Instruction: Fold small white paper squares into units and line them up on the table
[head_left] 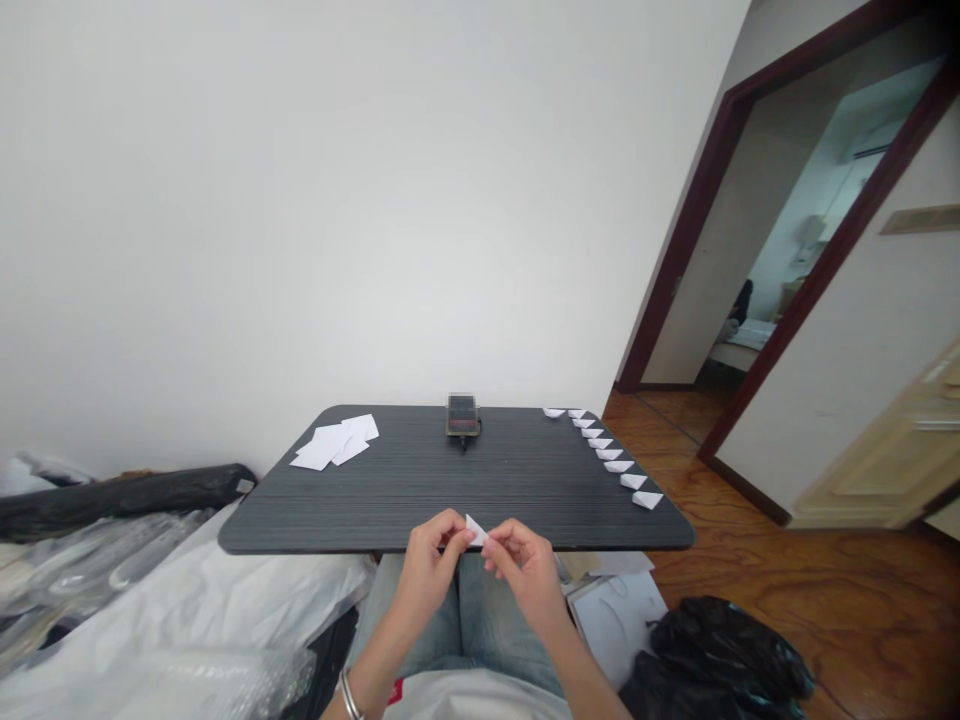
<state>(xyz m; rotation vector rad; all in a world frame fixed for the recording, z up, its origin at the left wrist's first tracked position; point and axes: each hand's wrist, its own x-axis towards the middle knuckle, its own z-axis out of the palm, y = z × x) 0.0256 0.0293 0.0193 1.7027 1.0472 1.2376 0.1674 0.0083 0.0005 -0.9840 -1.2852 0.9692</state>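
Observation:
Between my two hands, just over the table's near edge, is a small folded piece of white paper (475,530) with a pointed top. My left hand (436,548) pinches its left side between thumb and fingers. At its lower right corner, the thumb and fingertips of my right hand (521,560) close on the paper. Several folded white paper pieces (619,466) stand in a row along the right edge of the dark table (420,490). Flat white paper sheets (337,442) lie overlapping at the table's left.
A small dark device on a stand (463,416) sits at the table's back middle, near the white wall. Plastic-wrapped bundles (172,600) fill the floor at left. A white paper bag (619,615) and a black plastic bag (720,655) lie below right. Beyond is a doorway.

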